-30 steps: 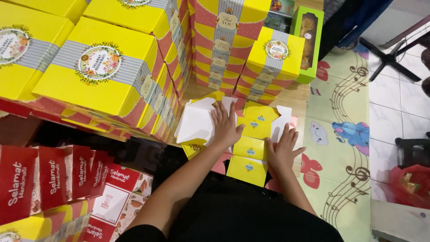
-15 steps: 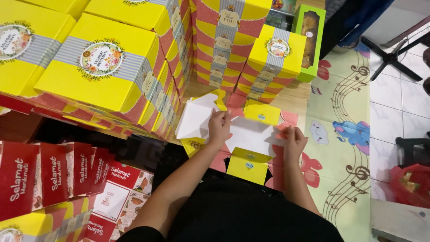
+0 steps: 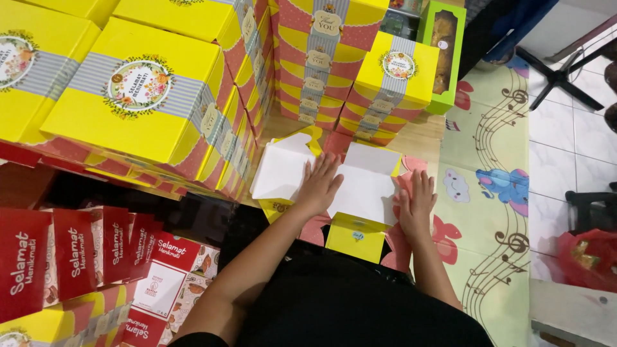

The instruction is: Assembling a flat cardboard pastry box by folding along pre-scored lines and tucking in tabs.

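Note:
A flat, unfolded cardboard box [image 3: 363, 193] lies on the floor in front of me, white inside with yellow and pink printed flaps. My left hand [image 3: 318, 185] presses flat on its white middle panel, fingers spread, near the raised left flap [image 3: 281, 168]. My right hand [image 3: 416, 204] rests flat on the pink right flap at the box's edge. A yellow front flap [image 3: 355, 236] folds toward my lap. Neither hand grips anything.
Stacks of finished yellow and pink boxes [image 3: 138, 96] rise at left and behind [image 3: 392, 80]. Red boxes [image 3: 71, 257] stand at lower left. A green windowed box [image 3: 443, 51] leans at the back. A colourful play mat [image 3: 495, 186] and white tiles lie right, with a red bag [image 3: 588, 254].
The box blank has been opened out flatter, showing more white inside. My left hand slid right onto the middle panel; my right hand moved outward to the right flap.

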